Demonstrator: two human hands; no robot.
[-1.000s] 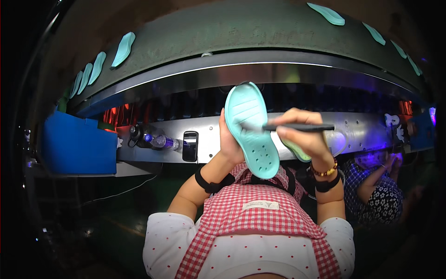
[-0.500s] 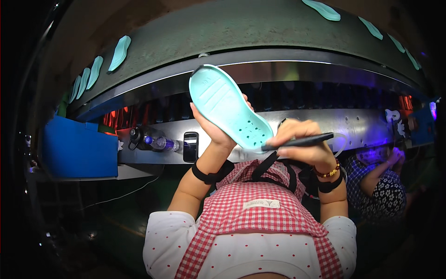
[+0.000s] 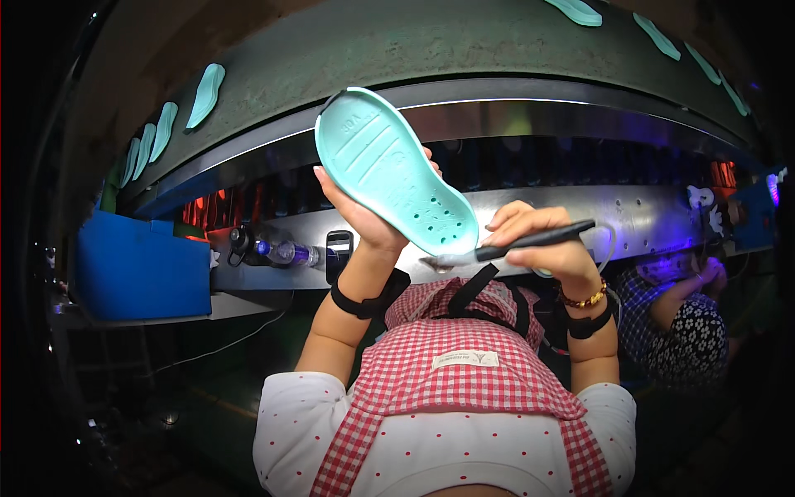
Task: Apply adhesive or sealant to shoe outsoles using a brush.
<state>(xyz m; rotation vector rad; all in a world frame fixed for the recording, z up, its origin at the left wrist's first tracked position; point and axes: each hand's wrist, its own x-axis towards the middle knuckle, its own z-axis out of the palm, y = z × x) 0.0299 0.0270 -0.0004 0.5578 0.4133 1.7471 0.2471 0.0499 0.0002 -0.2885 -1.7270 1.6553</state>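
Observation:
My left hand point(image 3: 364, 219) grips a mint-green shoe sole point(image 3: 393, 170) from beneath. The sole is tilted, its broad heel end up and to the left and its end with small holes down toward my right hand. Dark colour shows along the heel's upper edge. My right hand point(image 3: 556, 253) is closed round the black handle of a brush point(image 3: 538, 240). The brush's pale, blurred tip lies at the sole's lower rim, below the holes; whether it touches cannot be seen. Behind my right hand curves a thin clear tube point(image 3: 614, 248).
Beyond a metal rail, a dark green belt point(image 3: 373, 50) carries several mint soles point(image 3: 205, 95) at both sides. On the metal worktop point(image 3: 530, 199) are a black phone point(image 3: 339, 253) and a clear bottle point(image 3: 286, 251). A blue box point(image 3: 145, 265) stands left. Another person point(image 3: 675, 319) sits at right.
The sole and my left hand have moved up and slightly left. The brush has shifted left along the sole's lower rim. The soles on the belt have shifted slightly left.

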